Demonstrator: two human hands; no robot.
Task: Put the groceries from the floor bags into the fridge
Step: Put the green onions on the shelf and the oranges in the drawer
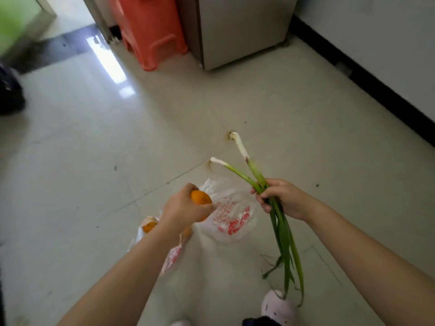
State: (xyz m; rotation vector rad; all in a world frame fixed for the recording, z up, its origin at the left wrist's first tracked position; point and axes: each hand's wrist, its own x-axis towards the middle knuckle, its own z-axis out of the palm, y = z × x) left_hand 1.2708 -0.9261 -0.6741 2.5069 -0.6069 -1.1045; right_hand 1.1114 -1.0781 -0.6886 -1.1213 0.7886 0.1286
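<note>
Left hand (182,209) grips an orange (200,198) above the plastic bag (231,215); right hand (283,198) fingers wrapped around two scallions (253,171), right of the bag.

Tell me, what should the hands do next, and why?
Probably carry both things toward the fridge ahead. The left hand already grips an orange, and the right hand holds the green onions, so both hands are full. More oranges still sit in the plastic bag on the floor.
</note>
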